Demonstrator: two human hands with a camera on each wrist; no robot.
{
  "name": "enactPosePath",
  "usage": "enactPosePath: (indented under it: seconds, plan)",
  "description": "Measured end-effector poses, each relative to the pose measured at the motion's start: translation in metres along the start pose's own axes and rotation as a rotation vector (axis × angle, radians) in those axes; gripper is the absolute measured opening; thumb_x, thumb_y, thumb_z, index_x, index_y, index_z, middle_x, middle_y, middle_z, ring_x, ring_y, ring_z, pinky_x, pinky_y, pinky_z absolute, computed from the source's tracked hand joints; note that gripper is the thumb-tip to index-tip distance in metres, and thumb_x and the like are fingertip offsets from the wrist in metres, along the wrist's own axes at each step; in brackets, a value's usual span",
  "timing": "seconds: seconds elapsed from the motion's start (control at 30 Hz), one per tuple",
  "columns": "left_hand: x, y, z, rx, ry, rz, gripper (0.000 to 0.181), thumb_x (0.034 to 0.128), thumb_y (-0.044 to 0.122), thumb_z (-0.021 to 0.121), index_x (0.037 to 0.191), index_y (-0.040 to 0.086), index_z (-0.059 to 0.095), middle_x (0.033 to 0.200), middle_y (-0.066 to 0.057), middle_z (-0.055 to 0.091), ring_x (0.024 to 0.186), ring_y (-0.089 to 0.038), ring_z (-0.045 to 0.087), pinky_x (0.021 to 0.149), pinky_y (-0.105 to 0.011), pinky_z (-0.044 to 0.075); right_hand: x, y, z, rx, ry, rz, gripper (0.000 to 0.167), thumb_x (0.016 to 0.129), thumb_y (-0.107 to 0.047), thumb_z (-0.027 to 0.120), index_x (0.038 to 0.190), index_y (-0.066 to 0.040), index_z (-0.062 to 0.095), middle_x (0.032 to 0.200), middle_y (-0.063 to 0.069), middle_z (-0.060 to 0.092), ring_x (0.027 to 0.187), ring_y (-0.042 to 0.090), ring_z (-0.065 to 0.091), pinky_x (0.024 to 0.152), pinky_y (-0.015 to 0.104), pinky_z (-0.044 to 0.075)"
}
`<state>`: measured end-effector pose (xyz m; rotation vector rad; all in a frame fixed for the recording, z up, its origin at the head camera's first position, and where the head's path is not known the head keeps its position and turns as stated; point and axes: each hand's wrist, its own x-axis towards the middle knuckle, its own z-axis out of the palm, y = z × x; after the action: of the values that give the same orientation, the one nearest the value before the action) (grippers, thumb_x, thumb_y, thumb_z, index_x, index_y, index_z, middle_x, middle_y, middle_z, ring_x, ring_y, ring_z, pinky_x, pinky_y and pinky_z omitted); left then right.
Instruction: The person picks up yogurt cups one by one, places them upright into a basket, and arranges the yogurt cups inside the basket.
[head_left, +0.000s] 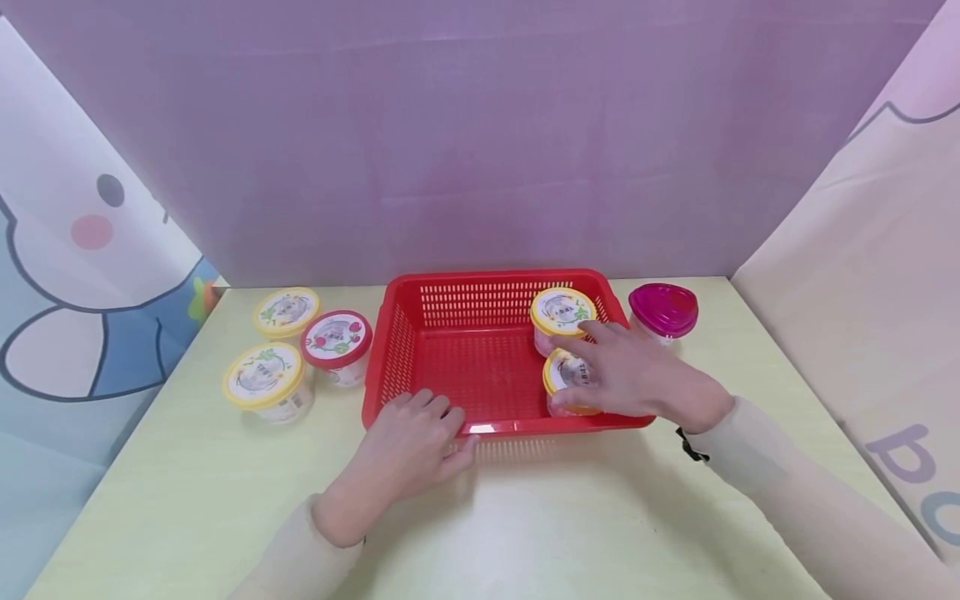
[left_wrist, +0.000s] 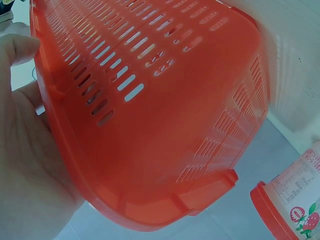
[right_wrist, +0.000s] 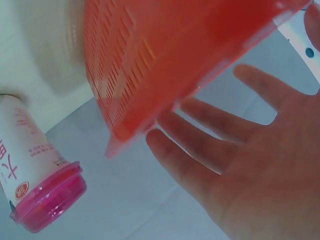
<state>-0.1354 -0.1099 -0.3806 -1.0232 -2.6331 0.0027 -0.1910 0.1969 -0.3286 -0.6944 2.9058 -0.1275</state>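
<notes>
While left hand (head_left: 412, 446) grips front rim of red rectangular perforated plastic basket (head_left: 502, 427), right hand (head_left: 630, 371), fingers spread, is over round yellow-lidded cup (head_left: 568, 371) inside, at right end.

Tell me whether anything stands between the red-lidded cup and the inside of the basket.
Yes: the left wall of the red basket. The red-lidded cup stands just outside it. Nothing else visible lies between, and the basket's top is uncovered.
</notes>
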Motion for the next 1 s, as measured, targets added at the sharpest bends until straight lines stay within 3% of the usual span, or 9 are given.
enactPosePath:
  seconds: [0.17,0.37,0.7,1.0]
  plan:
    - [0.0,0.0,0.001,0.012,0.02,0.002,0.036,0.0826,0.049,0.075,0.093,0.015,0.072,0.079,0.0,0.068,0.067,-0.013,0.059,0.065,-0.029,0.055,-0.004,0.007,-0.003,0.024,0.053,-0.025,0.094,0.084,-0.076,0.059,0.16,-0.028,0.032,0.164,0.016,0.026,0.148,0.044,0.024,0.11,0.07,0.031]
    - [0.0,0.0,0.002,0.019,0.029,0.006,0.036,0.0815,0.049,0.076,0.093,0.015,0.072,0.079,0.0,0.068,0.067,-0.014,0.06,0.065,-0.029,0.055,-0.003,0.019,-0.001,0.017,0.066,-0.022,0.093,0.089,-0.074,0.053,0.163,-0.025,0.023,0.168,0.018,0.011,0.153,0.045,0.004,0.118,0.067,0.01]
    - [0.0,0.0,0.001,0.006,0.011,0.002,0.036,0.0822,0.049,0.075,0.096,0.015,0.073,0.083,0.0,0.07,0.069,-0.014,0.061,0.067,-0.03,0.056,0.001,0.048,-0.004,0.046,0.091,0.047,0.095,0.092,-0.069,0.053,0.164,-0.022,0.016,0.168,0.021,0.004,0.152,0.048,-0.002,0.117,0.07,0.001]
    - [0.001,0.0,0.0,-0.002,-0.008,-0.001,0.037,0.0827,0.049,0.075,0.098,0.015,0.074,0.086,0.0,0.071,0.071,-0.014,0.062,0.07,-0.031,0.057,0.009,0.072,-0.006,0.046,0.093,0.14,0.095,0.092,-0.067,0.054,0.164,-0.018,0.017,0.166,0.026,0.007,0.15,0.052,0.002,0.113,0.075,0.005]
